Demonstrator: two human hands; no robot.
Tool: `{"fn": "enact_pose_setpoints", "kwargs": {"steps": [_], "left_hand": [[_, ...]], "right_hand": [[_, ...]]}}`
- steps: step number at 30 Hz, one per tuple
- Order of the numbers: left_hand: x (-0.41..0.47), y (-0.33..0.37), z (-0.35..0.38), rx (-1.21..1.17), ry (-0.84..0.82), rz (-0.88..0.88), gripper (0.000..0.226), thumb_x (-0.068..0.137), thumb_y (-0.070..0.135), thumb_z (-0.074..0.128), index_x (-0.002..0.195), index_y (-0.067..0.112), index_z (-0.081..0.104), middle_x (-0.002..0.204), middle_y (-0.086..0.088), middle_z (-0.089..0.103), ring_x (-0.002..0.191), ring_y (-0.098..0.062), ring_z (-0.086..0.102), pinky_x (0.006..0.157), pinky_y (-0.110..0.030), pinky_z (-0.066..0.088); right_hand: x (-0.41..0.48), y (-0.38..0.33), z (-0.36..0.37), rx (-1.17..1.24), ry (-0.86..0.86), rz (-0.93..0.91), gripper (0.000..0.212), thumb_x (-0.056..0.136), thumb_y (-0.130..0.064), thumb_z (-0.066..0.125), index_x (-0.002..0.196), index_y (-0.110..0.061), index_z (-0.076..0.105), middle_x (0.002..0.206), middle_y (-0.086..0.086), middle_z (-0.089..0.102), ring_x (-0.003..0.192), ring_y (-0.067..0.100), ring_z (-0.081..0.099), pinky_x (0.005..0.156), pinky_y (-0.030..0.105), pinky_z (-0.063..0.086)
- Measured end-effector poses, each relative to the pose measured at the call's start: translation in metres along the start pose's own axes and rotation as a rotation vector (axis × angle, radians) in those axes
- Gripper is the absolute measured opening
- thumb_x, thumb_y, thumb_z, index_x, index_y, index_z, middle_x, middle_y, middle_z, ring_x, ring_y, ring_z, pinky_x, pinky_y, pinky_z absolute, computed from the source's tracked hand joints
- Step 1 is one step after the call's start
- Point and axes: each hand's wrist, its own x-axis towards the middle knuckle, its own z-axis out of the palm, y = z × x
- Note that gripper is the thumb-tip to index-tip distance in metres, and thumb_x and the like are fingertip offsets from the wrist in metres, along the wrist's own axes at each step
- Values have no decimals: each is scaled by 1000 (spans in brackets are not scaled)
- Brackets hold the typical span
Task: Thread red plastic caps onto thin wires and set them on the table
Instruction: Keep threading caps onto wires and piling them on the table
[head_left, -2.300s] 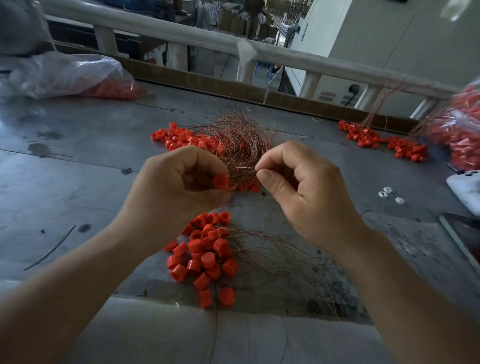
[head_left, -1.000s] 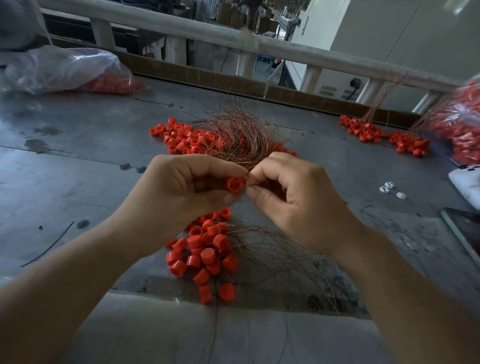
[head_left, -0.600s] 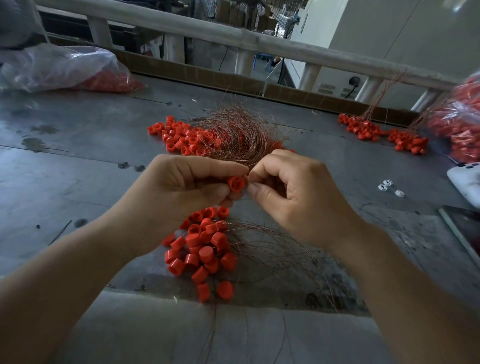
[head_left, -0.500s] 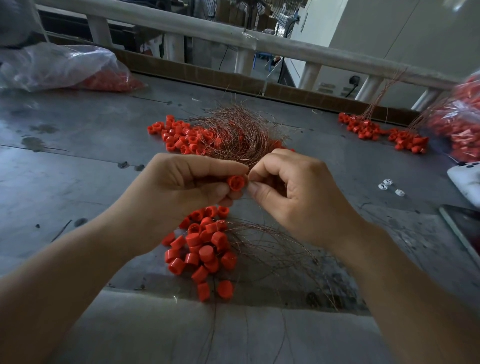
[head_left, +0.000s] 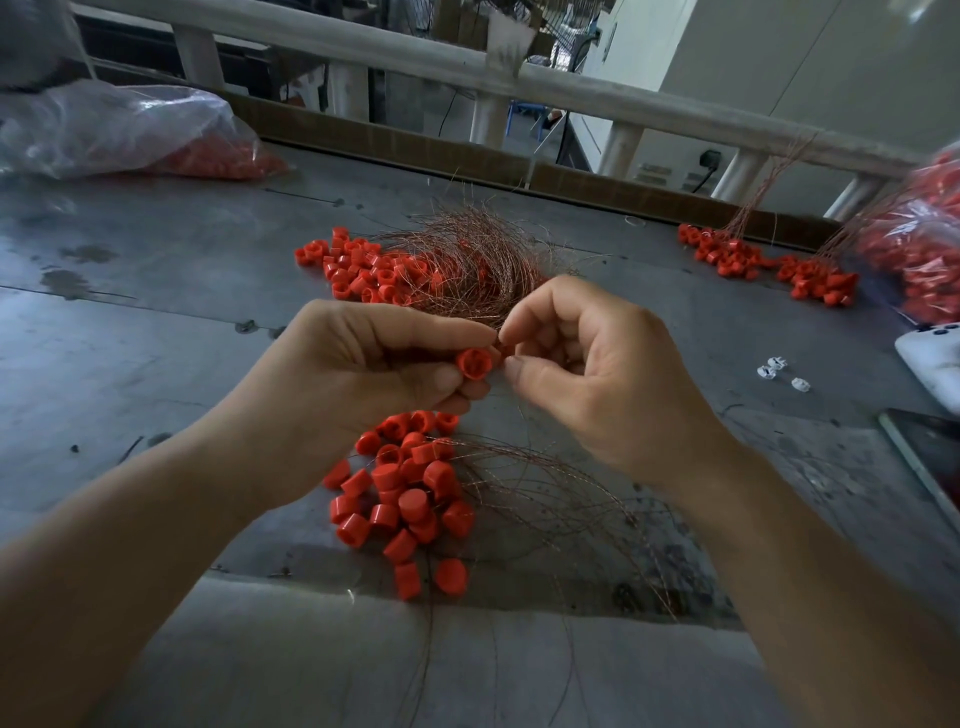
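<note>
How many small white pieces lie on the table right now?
3 white pieces: two side by side, a third just right of them, all on the table right of the right hand. More could sit beyond the frame's right edge.

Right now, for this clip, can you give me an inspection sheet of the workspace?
Surface: grey metal table, stained and scuffed.
Job's things: red cap in hand; near cap pile beside loose wires; far cap pile with wire bundle; third pile far right.
Clutter: left bag and right bag of caps, white bits, white device, dark slab.
Grippers: left hand pinches the cap; right hand pinches at its mouth, wire unseen.
Cables: dark lead at wall socket.
Surroundings: white railing, pale wall.
</note>
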Motion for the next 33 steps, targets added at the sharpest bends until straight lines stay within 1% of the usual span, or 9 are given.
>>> {"fn": "enact_pose_setpoints", "kwargs": {"steps": [2,4,7,14,18,25,27,30,33], "left_hand": [[0,0,-1,-34,-8,-12,29,61,13,72,86,28,75,82,-1,74,77,-11,70,67,-16,53],[-1,1,0,-81,-14,-24,30,57,12,78,83,26,76,81,-1,74,75,-11,70,66,-17,53],[0,1,0,-179,-1,-51,26,55,15,68,80,22,76,78,-2,73,73,-12,70,63,-18,54],[1,0,2,-245,-9,-83,26,56,12,66,78,18,76,76,-3,73,71,-12,69,61,-18,54],[0,0,0,-246,-14,-90,26,56,11,66,79,18,76,76,-3,73,71,-13,70,61,-18,54],[0,-2,0,-231,-10,-88,25,57,12,67,80,19,76,80,-3,73,74,-13,70,64,-19,54],[0,-2,-1,-228,-22,-83,26,57,13,68,81,19,76,81,-4,73,75,-14,70,65,-19,54],[-1,-2,-1,-211,-18,-82,26,57,14,69,81,20,76,80,-4,73,76,-14,70,66,-19,54],[-2,-2,-1,-194,-32,-69,27,56,18,72,82,22,77,81,-3,74,77,-13,70,67,-19,54]], "right_hand": [[0,-1,0,41,-17,26,27,79,-3,66,76,-27,53,62,-8,56,58,10,55,55,29,50],[0,-1,-1,112,-33,57,28,77,-5,70,76,-25,51,59,-6,59,55,9,59,50,24,50],[1,-2,-1,239,-42,102,28,74,-5,71,75,-20,48,58,-5,62,53,8,63,48,18,48],[2,-5,-4,430,-70,156,28,76,10,65,73,-12,48,62,2,64,56,16,65,51,24,53],[2,-6,-3,390,-57,155,29,74,7,68,72,-13,48,60,0,65,54,12,63,51,23,53],[3,-6,-2,345,-25,130,32,71,6,71,69,-15,47,59,-2,64,51,7,59,45,15,45],[3,-6,-2,336,-13,127,32,70,7,72,69,-15,48,59,-3,64,52,4,58,48,13,44],[3,-5,-2,288,0,113,33,69,5,74,69,-16,49,61,-3,63,57,4,59,56,16,49],[1,-7,-2,244,13,91,33,68,3,75,69,-17,49,62,-3,63,58,5,59,57,17,50]]}}
